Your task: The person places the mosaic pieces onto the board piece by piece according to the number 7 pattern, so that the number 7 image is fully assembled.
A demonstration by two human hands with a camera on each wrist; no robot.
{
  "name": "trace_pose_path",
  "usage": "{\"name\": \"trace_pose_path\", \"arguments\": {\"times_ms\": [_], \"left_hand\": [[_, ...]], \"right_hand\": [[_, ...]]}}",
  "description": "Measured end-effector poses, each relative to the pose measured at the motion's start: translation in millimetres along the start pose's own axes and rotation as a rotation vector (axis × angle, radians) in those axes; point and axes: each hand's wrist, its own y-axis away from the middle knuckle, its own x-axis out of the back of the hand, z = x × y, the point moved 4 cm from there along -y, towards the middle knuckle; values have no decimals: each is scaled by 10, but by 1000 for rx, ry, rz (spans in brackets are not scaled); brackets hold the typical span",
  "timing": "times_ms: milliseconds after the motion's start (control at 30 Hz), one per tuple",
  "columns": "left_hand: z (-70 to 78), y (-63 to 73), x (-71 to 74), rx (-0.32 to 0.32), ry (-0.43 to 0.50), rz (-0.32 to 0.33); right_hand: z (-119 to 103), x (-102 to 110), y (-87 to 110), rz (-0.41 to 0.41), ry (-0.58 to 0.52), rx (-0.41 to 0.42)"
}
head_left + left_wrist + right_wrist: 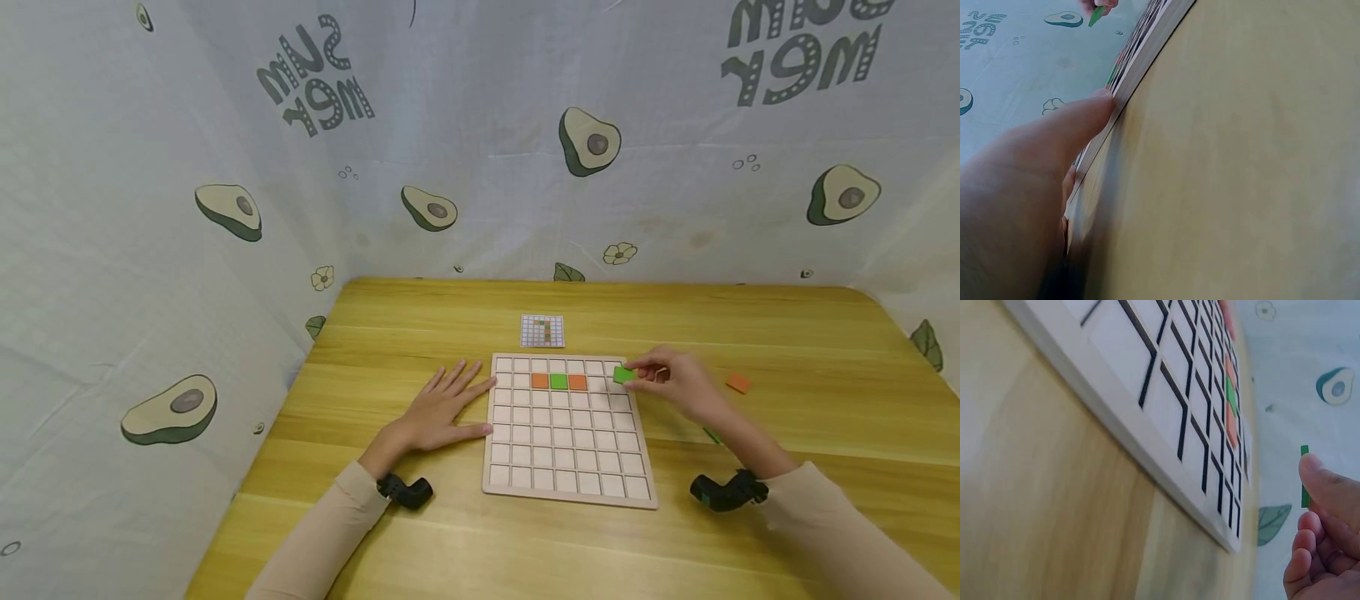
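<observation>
We see right hand (pixel 681 383) pinching thin green square tile (pixel 622 375) | left hand (pixel 437 417), fingers spread, touching pale wooden gridded board (pixel 562 437)

The bare right grip (pixel 1332 531) is pinching a thin, flat green tile (pixel 1305 495), which is showing edge-on (the thumb (pixel 1329 481) is covering part of it). A pale, wood-framed board (pixel 1122 425) with a grid of whitish square cells is stretching diagonally across the yellowish wood-grain tabletop (pixel 1054 506). Towards its far side, a second green tile (pixel 1230 397) is lying between two orange tiles (pixel 1231 425). Behind, a pale cloth (pixel 1291 344) printed with avocado, flower and leaf motifs is hanging.
</observation>
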Motion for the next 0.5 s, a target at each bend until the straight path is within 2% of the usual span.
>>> {"name": "trace_pose_path", "arguments": {"times_ms": [233, 500], "left_hand": [[-20, -5, -17, 0, -7, 3], [-16, -2, -19, -7, 0, 8]], "right_hand": [[-111, -210, -28, -50, -47, -7], [-134, -412, -70, -84, -75, 9]]}}
